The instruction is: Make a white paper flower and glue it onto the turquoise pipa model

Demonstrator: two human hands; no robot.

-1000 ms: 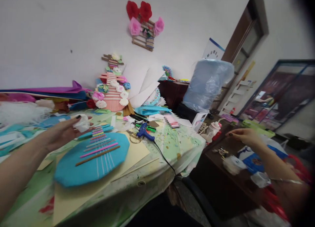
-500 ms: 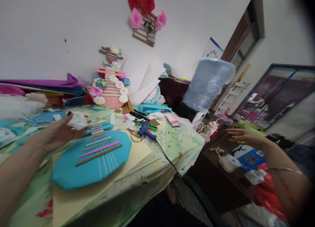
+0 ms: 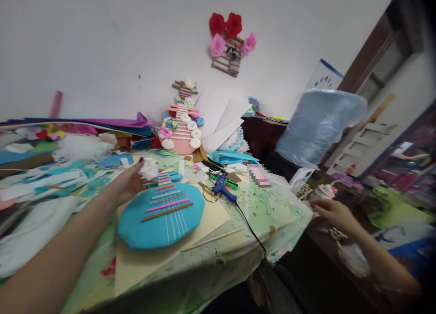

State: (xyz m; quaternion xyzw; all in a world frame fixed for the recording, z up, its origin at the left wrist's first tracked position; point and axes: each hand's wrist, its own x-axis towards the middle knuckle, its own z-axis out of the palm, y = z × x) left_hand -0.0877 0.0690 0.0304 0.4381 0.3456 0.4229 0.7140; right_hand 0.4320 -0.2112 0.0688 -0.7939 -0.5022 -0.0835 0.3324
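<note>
My left hand (image 3: 131, 183) is closed around a crumpled white paper flower (image 3: 149, 169). It is just left of the narrow end of a blue guitar-shaped craft (image 3: 160, 230), which has coloured sticks laid across it and white strings. My right hand (image 3: 335, 214) hangs at the right, between the table edge and a dark desk, with its fingers loosely apart and nothing visible in them. A blue glue gun (image 3: 225, 190) rests on the table, with gold-handled scissors (image 3: 210, 193) beside it.
A pink flower-covered guitar craft (image 3: 182, 141) leans on the wall. Paper scraps (image 3: 57, 175) cover the table's left side. The glue gun's black cord (image 3: 250, 228) runs over the front edge. A plastic-wrapped blue water bottle (image 3: 315, 123) stands at the back right.
The view has turned left, so the table appears farther right. My right hand has come leftward, toward the table edge, and its fingers are less spread. My left hand still holds the white flower.
</note>
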